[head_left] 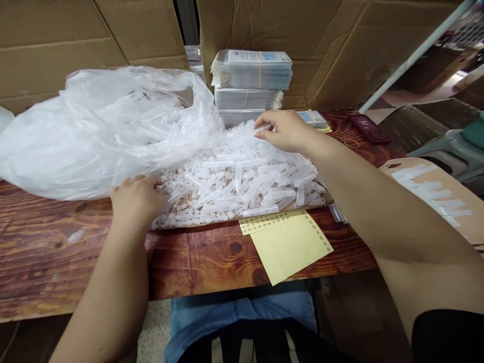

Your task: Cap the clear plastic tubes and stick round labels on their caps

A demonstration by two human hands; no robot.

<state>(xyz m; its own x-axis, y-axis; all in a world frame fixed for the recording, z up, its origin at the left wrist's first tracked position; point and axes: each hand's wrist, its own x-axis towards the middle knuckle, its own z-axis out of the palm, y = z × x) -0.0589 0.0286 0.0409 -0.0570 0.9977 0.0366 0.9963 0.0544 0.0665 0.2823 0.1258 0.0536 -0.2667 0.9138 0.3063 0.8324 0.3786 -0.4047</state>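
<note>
A heap of clear plastic tubes and small white plastic pieces lies in a shallow cardboard tray. My left hand is at the heap's left edge, beside a large translucent plastic bag. Its fingers are bent inward; anything in them is hidden. Over the back of the heap is my right hand, palm down, with the thumb and fingers curved but apart. Nothing is plainly held there. More tubes show through the bag's mouth.
Banded stacks of printed packets stand behind the heap. Yellow paper sheets lie partly under the tray. To the right are a dark red device, a rubber band and a tan board with clear strips. Cardboard walls the back.
</note>
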